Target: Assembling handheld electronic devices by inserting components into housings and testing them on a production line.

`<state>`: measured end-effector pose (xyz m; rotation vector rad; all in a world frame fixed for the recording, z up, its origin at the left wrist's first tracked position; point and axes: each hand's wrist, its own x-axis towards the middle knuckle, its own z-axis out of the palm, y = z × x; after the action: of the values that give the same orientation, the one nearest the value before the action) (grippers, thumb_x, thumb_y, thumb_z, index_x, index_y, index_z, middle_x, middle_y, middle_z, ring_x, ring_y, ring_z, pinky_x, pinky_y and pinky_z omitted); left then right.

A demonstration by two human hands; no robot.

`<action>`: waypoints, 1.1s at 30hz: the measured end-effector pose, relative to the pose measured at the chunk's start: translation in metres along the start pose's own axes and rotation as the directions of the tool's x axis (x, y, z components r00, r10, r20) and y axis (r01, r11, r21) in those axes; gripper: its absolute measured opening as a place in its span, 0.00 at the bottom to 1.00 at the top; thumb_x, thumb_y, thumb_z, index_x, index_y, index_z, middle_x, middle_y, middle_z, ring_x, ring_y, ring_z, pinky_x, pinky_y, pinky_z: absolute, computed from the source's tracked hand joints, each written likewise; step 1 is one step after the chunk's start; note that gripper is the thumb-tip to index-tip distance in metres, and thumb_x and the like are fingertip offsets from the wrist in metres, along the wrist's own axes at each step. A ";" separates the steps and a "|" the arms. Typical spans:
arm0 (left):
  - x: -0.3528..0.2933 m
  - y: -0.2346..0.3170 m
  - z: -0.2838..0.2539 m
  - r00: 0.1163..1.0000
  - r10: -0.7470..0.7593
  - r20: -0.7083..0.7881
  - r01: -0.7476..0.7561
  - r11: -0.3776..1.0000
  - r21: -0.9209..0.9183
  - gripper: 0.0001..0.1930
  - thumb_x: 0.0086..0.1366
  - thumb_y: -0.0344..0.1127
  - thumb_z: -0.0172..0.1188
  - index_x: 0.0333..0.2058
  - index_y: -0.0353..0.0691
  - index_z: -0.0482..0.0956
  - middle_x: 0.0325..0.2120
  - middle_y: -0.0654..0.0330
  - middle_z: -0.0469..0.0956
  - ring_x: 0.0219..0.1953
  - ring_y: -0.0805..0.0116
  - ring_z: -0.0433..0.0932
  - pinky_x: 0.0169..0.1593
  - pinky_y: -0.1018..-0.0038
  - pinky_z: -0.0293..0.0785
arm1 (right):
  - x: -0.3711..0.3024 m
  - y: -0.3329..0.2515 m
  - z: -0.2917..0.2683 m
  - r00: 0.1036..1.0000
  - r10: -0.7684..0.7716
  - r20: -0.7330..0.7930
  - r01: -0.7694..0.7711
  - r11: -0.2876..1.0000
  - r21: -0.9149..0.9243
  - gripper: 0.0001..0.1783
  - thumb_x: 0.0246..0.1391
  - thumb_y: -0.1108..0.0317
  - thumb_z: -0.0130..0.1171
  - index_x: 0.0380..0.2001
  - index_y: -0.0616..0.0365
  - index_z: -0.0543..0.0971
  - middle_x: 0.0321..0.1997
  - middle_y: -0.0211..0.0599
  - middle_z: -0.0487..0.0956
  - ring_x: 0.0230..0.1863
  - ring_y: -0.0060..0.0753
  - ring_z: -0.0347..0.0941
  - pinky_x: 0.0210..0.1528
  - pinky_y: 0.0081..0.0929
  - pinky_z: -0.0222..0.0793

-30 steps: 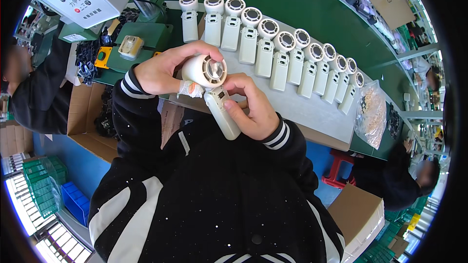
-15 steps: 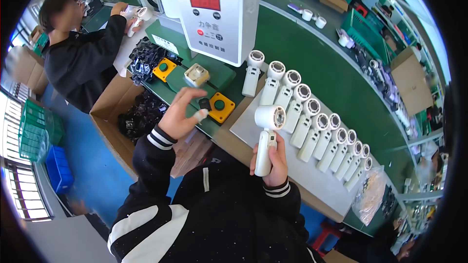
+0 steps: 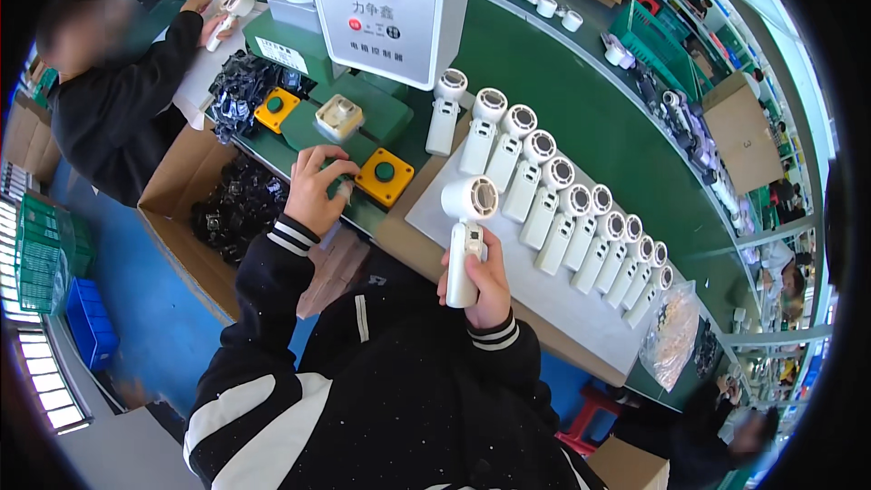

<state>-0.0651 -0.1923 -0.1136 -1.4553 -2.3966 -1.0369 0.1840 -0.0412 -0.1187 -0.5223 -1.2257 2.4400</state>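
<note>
My right hand (image 3: 485, 286) is wrapped round the handle of a white handheld fan (image 3: 464, 259). The fan stands nearly upright in front of me, its round head at the top. My left hand (image 3: 318, 189) is over the bench edge, just left of a yellow box with a green push button (image 3: 385, 175). Its fingers are curled in toward the thumb, which has a pale wrap on it; what they hold, if anything, is hidden. Beyond that hand a cream-coloured fixture (image 3: 338, 116) sits on the green base of a machine.
Several white fans (image 3: 523, 191) lie in a slanting row on a pale board (image 3: 581, 331). A second yellow button box (image 3: 277, 109) sits beside dark parts (image 3: 240, 95). An open carton (image 3: 186, 254) holds black pieces. Above hangs a grey control box (image 3: 386, 27). A co-worker (image 3: 118, 109) handles another fan.
My left hand has drawn its fingers in, and the small black piece seen at its fingertips no longer shows. The right hand still grips the fan. The whole view has shifted slightly.
</note>
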 end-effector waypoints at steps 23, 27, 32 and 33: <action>-0.002 0.114 0.068 0.962 -0.216 0.166 0.239 0.374 -0.896 0.21 0.57 0.14 0.41 0.49 0.35 0.64 0.39 0.56 0.71 0.37 0.70 0.71 0.45 0.79 0.68 | 0.010 0.010 0.002 0.982 -0.190 -0.010 0.188 0.975 -0.116 0.34 0.60 0.72 0.51 0.63 0.56 0.46 0.47 0.48 0.69 0.38 0.35 0.72 0.40 0.28 0.71; -0.001 0.108 0.067 0.958 -0.207 0.198 0.254 0.293 -0.922 0.22 0.58 0.14 0.45 0.52 0.35 0.65 0.40 0.56 0.72 0.39 0.70 0.72 0.48 0.79 0.67 | 0.013 0.013 -0.005 0.960 -0.260 -0.107 0.229 0.944 -0.238 0.33 0.58 0.75 0.51 0.62 0.56 0.48 0.50 0.49 0.68 0.43 0.35 0.70 0.47 0.28 0.68; 0.007 0.124 0.073 0.940 -0.219 0.260 0.301 0.180 -0.936 0.17 0.61 0.17 0.47 0.49 0.35 0.68 0.42 0.56 0.72 0.40 0.71 0.71 0.46 0.80 0.68 | 0.022 0.021 -0.017 0.892 -0.420 -0.165 0.324 0.850 -0.415 0.33 0.56 0.77 0.51 0.62 0.58 0.50 0.52 0.49 0.67 0.49 0.36 0.67 0.53 0.28 0.64; 0.007 0.128 0.076 0.934 -0.229 0.274 0.312 0.153 -0.938 0.15 0.62 0.18 0.47 0.48 0.35 0.69 0.42 0.56 0.72 0.40 0.71 0.70 0.46 0.80 0.68 | 0.023 0.023 -0.019 0.873 -0.460 -0.164 0.345 0.818 -0.461 0.33 0.56 0.77 0.51 0.62 0.58 0.50 0.52 0.49 0.67 0.50 0.36 0.66 0.54 0.28 0.63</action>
<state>0.0535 -0.1026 -0.1062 -1.1551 -1.9428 -3.0841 0.1697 -0.0303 -0.1516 -0.6067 -1.5602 1.6879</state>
